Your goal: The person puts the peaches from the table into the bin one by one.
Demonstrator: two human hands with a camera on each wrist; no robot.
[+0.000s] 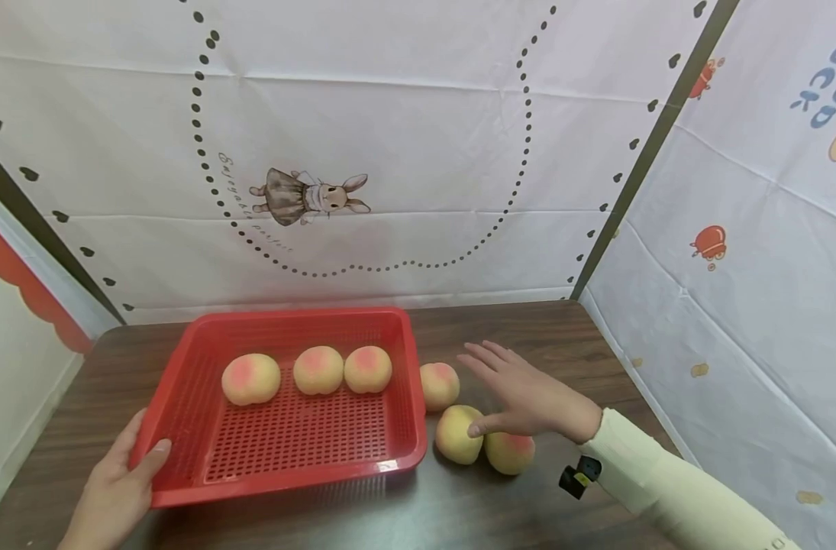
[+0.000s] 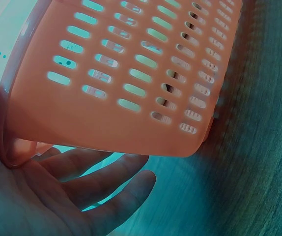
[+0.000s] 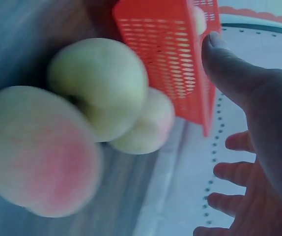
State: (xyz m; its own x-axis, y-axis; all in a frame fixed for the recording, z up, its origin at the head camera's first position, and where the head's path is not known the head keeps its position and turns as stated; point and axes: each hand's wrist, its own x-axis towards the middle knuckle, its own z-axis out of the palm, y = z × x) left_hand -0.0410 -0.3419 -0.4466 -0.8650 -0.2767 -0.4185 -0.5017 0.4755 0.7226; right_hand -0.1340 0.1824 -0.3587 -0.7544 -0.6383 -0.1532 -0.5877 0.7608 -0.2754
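Note:
My left hand (image 1: pixel 118 477) holds the near left corner of a red plastic basket (image 1: pixel 211 493), thumb over the rim and fingers on the outside. In the left wrist view the basket's slotted wall (image 2: pixel 97 132) fills the upper part. Inside the basket lie three peaches, a left one (image 1: pixel 251 379), a middle one (image 1: pixel 318 370) and a right one (image 1: pixel 367 370). With fingers spread, my right hand (image 1: pixel 527 393) hovers over three more peaches beside the basket: a far one (image 1: pixel 439 386), a yellowish one (image 1: pixel 457 435) and a near one (image 1: pixel 510 454).
The dark wooden table (image 1: pixel 514 325) carries everything. A white printed cloth (image 1: pixel 418 176) hangs behind it, and another printed sheet (image 1: pixel 754 305) stands along the right side. A small black device (image 1: pixel 580 476) is at my right wrist, by the pale sleeve (image 1: pixel 658 481).

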